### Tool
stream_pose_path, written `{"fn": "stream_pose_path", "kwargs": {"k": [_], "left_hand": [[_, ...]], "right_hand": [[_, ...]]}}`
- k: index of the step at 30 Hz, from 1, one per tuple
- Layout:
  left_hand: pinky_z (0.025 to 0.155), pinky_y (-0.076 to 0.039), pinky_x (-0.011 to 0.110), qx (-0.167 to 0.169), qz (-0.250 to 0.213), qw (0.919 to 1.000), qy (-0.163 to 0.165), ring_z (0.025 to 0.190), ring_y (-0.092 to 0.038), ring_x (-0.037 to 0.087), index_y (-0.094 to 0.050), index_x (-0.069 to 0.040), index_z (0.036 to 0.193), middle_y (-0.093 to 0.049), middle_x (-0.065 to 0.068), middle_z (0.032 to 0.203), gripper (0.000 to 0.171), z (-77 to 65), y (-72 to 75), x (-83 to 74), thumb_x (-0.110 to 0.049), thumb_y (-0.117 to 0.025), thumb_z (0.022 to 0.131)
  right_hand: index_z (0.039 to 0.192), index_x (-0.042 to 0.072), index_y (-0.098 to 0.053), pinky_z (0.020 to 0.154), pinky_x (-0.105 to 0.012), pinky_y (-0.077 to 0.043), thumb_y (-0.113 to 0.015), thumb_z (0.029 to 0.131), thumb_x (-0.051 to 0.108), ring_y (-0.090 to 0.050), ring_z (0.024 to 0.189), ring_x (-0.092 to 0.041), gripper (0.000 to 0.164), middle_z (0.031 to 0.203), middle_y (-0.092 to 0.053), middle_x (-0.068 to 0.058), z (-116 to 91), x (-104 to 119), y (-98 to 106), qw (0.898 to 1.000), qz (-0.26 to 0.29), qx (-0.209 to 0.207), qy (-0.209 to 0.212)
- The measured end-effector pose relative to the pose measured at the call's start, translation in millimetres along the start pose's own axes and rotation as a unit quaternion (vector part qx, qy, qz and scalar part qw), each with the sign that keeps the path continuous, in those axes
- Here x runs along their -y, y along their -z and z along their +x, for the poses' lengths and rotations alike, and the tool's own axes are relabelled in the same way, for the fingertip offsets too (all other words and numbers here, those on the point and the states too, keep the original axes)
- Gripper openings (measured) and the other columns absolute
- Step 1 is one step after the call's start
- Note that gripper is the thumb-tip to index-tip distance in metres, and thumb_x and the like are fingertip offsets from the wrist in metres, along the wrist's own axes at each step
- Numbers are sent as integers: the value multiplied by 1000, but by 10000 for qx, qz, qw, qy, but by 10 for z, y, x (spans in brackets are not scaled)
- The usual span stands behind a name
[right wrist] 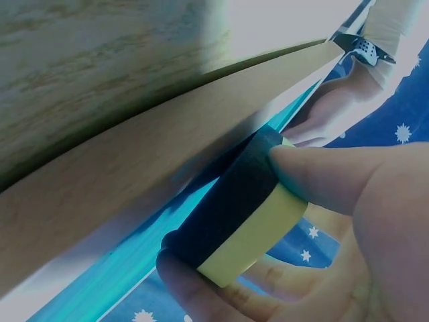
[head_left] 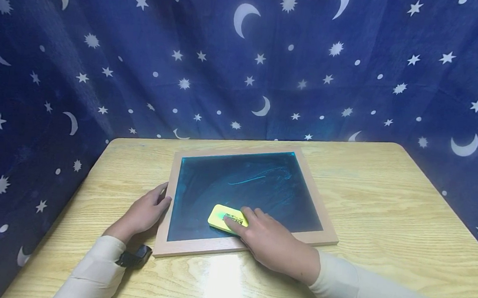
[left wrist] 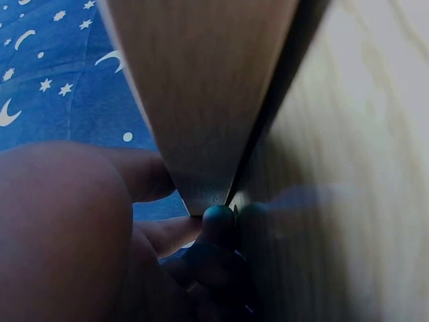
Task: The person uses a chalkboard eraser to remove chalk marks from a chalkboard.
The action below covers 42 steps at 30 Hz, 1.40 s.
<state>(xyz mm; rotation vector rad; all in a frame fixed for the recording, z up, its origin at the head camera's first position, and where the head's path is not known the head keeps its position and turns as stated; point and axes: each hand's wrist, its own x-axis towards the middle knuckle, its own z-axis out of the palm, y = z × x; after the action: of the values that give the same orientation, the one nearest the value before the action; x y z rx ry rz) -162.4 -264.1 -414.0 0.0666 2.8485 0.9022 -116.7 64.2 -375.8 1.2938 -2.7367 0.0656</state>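
A small blackboard (head_left: 202, 188) in a pale wooden frame lies on the table, with faint chalk smears and one brighter blue stroke in its upper half. My right hand (head_left: 271, 243) grips a yellow board eraser (head_left: 221, 216) over the lower middle of the board. In the right wrist view, thumb and fingers clasp the eraser (right wrist: 258, 225) from both sides, its dark felt side toward the board. My left hand (head_left: 145, 212) holds the frame's left edge. In the left wrist view, the thumb lies along one side of the frame (left wrist: 201, 87) and fingertips reach its underside.
The light wood-grain table (head_left: 386, 202) extends around the board, with a bright glare spot at its front. A dark blue curtain (head_left: 213, 48) with moons and stars hangs behind and at both sides. A black wrist strap (head_left: 134, 256) sits on the left sleeve.
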Motion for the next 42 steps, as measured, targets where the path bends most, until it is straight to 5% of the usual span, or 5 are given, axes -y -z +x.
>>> {"fn": "stream_pose_path", "kwargs": {"k": [26,42], "left_hand": [[116,-30,64,-30,51,10000,-29,144,-34,48,-24,0,157,-35,30,156,59,9,2,0,-30,-36,109],[116,-30,64,-29,82,10000,29,144,-33,49,-24,1,157,-34,30,157,59,-10,4,-13,-31,-36,109]], "right_hand": [[148,22,-52,64,-36,-58,-60,97,7,-60,88,-26,54,120,-60,-18,-6,-185,-28,9991,-139,8,-390],[141,13,-58,53,-31,-48,-64,93,2,-52,69,-23,50,101,-60,-18,-98,-539,-27,9968,-239,-384,-664]]}}
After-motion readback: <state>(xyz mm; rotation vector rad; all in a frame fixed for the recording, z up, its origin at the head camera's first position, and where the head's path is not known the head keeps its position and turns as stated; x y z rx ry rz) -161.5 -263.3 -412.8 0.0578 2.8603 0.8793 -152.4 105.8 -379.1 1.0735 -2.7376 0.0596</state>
